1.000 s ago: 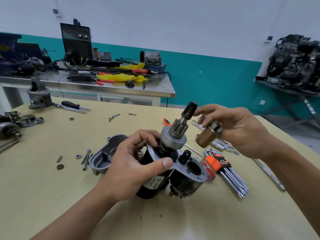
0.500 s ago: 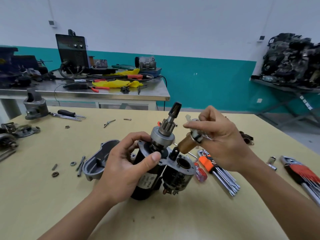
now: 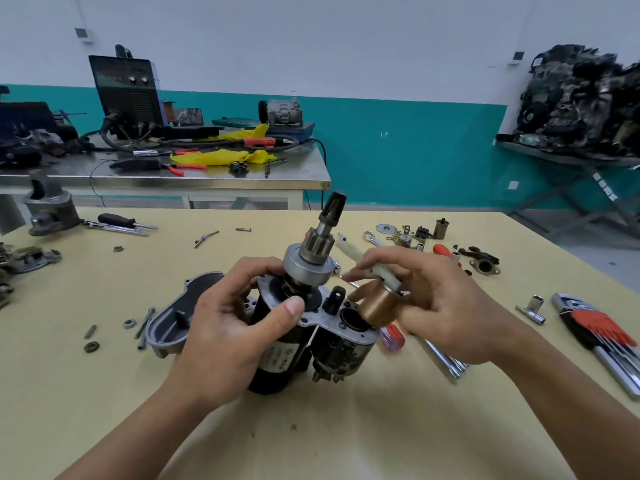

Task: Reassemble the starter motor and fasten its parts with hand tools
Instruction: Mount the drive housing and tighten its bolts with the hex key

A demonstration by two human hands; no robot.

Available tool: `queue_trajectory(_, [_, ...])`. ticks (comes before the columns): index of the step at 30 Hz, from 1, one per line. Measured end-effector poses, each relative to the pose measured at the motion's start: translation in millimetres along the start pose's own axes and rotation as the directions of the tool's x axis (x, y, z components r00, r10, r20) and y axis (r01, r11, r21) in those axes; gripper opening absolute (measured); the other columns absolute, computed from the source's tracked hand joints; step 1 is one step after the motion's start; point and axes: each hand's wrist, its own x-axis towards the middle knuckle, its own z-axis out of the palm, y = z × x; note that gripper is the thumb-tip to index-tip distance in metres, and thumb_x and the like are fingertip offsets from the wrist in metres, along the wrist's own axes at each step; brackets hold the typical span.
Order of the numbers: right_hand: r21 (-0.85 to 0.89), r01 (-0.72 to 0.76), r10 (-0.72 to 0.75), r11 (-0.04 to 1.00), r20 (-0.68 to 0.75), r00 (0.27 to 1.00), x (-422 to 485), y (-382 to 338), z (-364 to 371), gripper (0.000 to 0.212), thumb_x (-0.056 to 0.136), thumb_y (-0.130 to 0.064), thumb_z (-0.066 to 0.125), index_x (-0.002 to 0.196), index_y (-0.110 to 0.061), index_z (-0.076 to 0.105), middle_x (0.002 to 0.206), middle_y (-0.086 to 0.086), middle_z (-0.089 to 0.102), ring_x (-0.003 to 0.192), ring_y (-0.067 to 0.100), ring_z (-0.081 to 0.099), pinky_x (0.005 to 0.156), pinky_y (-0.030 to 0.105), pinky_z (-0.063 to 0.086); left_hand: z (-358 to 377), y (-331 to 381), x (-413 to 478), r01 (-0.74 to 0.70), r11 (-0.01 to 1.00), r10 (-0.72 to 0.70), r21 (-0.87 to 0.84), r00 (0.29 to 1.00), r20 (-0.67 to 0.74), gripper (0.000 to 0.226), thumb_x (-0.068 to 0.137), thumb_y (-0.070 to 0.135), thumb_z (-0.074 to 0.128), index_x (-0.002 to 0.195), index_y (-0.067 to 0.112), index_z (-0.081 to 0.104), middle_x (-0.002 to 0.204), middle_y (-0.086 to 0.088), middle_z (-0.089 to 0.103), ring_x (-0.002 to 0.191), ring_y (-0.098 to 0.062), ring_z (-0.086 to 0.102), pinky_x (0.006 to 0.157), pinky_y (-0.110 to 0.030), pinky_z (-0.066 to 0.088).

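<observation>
The starter motor point(image 3: 287, 348) stands tilted on the pale yellow worktop point(image 3: 311, 427), close in front of me. Its long axis runs up and away, and the dark ribbed shaft tip point(image 3: 334, 204) points up towards the far wall. The body is a smooth black cylinder with a pale label. Above it sit a grey cast plate, a bright steel drum and a small toothed gear.

My left grip point(image 3: 228, 327) is wrapped round the black body, thumb pressed on the plate's edge. My right grip point(image 3: 446, 306) pinches a brass-coloured plunger point(image 3: 379, 303), a short smooth cylinder with a pale plastic lever point(image 3: 353, 256) sticking out of its upper end. The plunger leans down to the left, its lower end at the rim of the round hole point(image 3: 353, 318) in the plate. I cannot tell if it has entered.

A grey cast cover point(image 3: 169, 327) lies just behind my left grip, hollow side up. Bolts and a nut point(image 3: 130, 323) lie to its left. A steel socket point(image 3: 535, 306) and a red-holdered set of hex keys point(image 3: 599, 330) lie well off to the right.
</observation>
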Motion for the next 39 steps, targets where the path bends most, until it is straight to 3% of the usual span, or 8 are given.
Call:
queue_trajectory(2, [0.189, -0.025, 0.027, 0.982, -0.010, 1.000, -3, -1, 8, 0.054, 0.077, 0.010, 0.053, 0.120, -0.020, 0.061, 0.123, 0.005, 0.068, 0.114, 0.027, 0.066, 0.089, 0.038, 0.057, 1, 0, -1, -0.003, 1.000, 0.003, 0.018, 1.000, 0.001, 0.034, 0.079, 0.040, 0.071, 0.112, 0.032, 0.066, 0.108, -0.005, 0.072, 0.101, -0.027, 0.069, 0.086, -0.049, 0.058])
queue_trajectory(4, [0.240, 0.011, 0.046, 0.971, -0.231, 0.972, -4, 4, 29, 0.039, 0.080, -0.005, 0.070, 0.114, -0.022, 0.062, 0.111, 0.005, 0.072, 0.102, 0.023, 0.070, 0.087, 0.036, 0.058, 2, 1, 0, -0.016, 0.998, 0.016, 0.056, 1.000, 0.005, 0.036, 0.079, 0.040, 0.068, 0.114, 0.033, 0.066, 0.108, -0.003, 0.072, 0.101, -0.024, 0.069, 0.087, -0.048, 0.057])
queue_trajectory(7, [0.224, 0.133, 0.034, 0.966, -0.617, 0.786, 3, 12, 72, 0.020, 0.085, -0.024, 0.071, 0.102, -0.033, 0.066, 0.092, 0.000, 0.074, 0.087, 0.018, 0.073, 0.080, 0.029, 0.059, 2, 2, -1, -0.019, 0.994, 0.018, 0.106, 1.000, 0.011, 0.041, 0.076, 0.041, 0.065, 0.117, 0.035, 0.064, 0.109, -0.001, 0.070, 0.102, -0.021, 0.067, 0.089, -0.046, 0.055])
queue_trajectory(10, [0.160, 0.259, -0.061, 0.952, -0.734, 0.676, 13, 15, 93, 0.020, 0.094, -0.017, 0.061, 0.105, -0.034, 0.063, 0.089, -0.002, 0.075, 0.086, 0.017, 0.074, 0.079, 0.025, 0.058, 4, 8, -1, -0.013, 0.990, 0.011, 0.143, 1.000, 0.015, 0.043, 0.073, 0.047, 0.066, 0.114, 0.037, 0.065, 0.109, 0.000, 0.065, 0.102, -0.017, 0.064, 0.088, -0.041, 0.052])
queue_trajectory(18, [0.044, 0.298, -0.190, 0.954, -0.680, 0.708, 22, 14, 100, 0.017, 0.093, -0.029, 0.061, 0.110, -0.035, 0.058, 0.088, 0.004, 0.070, 0.084, 0.022, 0.070, 0.077, 0.028, 0.057, -8, 24, 17, 0.072, 0.989, -0.084, 0.132, 0.993, 0.089, 0.036, 0.062, 0.052, 0.079, 0.091, 0.031, 0.077, 0.099, 0.005, 0.064, 0.094, -0.013, 0.068, 0.071, -0.017, 0.054])
queue_trajectory(23, [0.023, 0.294, -0.206, 0.955, -0.660, 0.722, 24, 15, 99, 0.021, 0.093, -0.031, 0.061, 0.111, -0.040, 0.057, 0.089, 0.000, 0.070, 0.084, 0.020, 0.069, 0.076, 0.023, 0.054, -15, 33, 20, 0.000, 0.994, -0.026, 0.106, 0.971, 0.238, 0.028, 0.081, 0.031, 0.078, 0.109, 0.031, 0.074, 0.106, 0.006, 0.076, 0.102, -0.012, 0.071, 0.082, -0.018, 0.054])
queue_trajectory(33, [0.250, 0.254, -0.049, 0.934, -0.615, 0.787, 30, 12, 86, 0.010, 0.085, -0.043, 0.065, 0.090, -0.036, 0.070, 0.071, 0.000, 0.066, 0.070, 0.015, 0.065, 0.069, 0.029, 0.056, -12, 25, 18, 0.003, 0.995, -0.010, 0.096, 0.997, 0.078, 0.023, 0.078, 0.050, 0.069, 0.093, 0.033, 0.075, 0.080, -0.003, 0.074, 0.076, -0.013, 0.070, 0.073, -0.035, 0.059])
queue_trajectory(39, [0.134, 0.190, -0.115, 0.972, -0.433, 0.894, 25, 0, 72, 0.015, 0.082, -0.042, 0.074, 0.095, -0.033, 0.071, 0.072, -0.005, 0.070, 0.067, 0.008, 0.067, 0.065, 0.022, 0.055, -13, 23, 16, -0.028, 0.999, 0.024, 0.044, 0.996, 0.088, 0.025, 0.083, 0.046, 0.068, 0.104, 0.034, 0.075, 0.098, 0.000, 0.077, 0.092, -0.016, 0.073, 0.077, -0.026, 0.058])
